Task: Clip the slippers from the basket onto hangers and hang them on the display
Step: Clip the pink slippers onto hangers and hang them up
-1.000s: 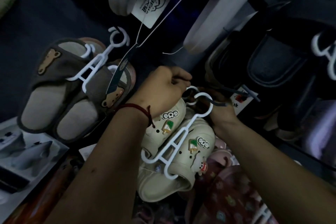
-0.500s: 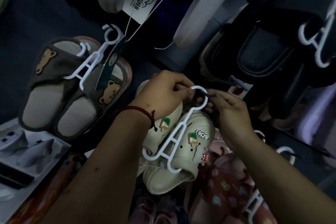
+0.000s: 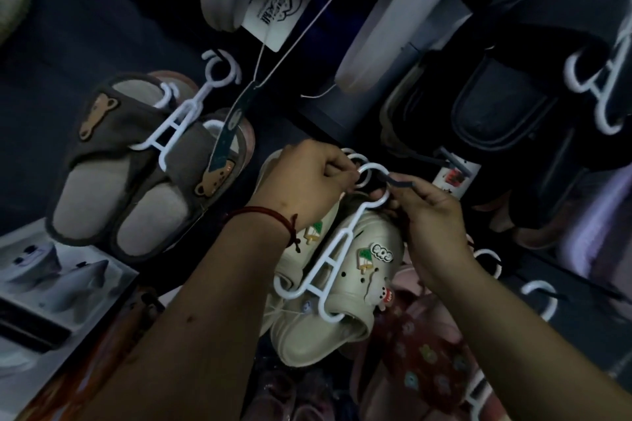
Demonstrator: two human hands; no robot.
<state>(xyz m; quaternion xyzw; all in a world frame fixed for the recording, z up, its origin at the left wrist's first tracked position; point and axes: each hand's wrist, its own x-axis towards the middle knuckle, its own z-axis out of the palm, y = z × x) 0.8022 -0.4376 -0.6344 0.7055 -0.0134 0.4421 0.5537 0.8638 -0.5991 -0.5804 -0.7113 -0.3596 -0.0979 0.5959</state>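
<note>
Cream slippers (image 3: 362,270), clipped to a white hanger (image 3: 328,256), dangle just below the dark peg (image 3: 402,181). The left hand (image 3: 307,181) pinches the hanger's ring at the peg; the right hand (image 3: 431,222) pinches the peg's tip. Probably light, springy plastic: hold the ring.

Bare forearms, no sleeves; red cord bracelet (image 3: 270,215), knotted tassel, on left wrist.

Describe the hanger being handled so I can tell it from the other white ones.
Left of centre hang brown bear slippers; right is a cream clog pair with popsicle charms. The white hanger across those clogs is it: only its hook has the left hand gripping it and the right hand pinching a dark peg.
</note>
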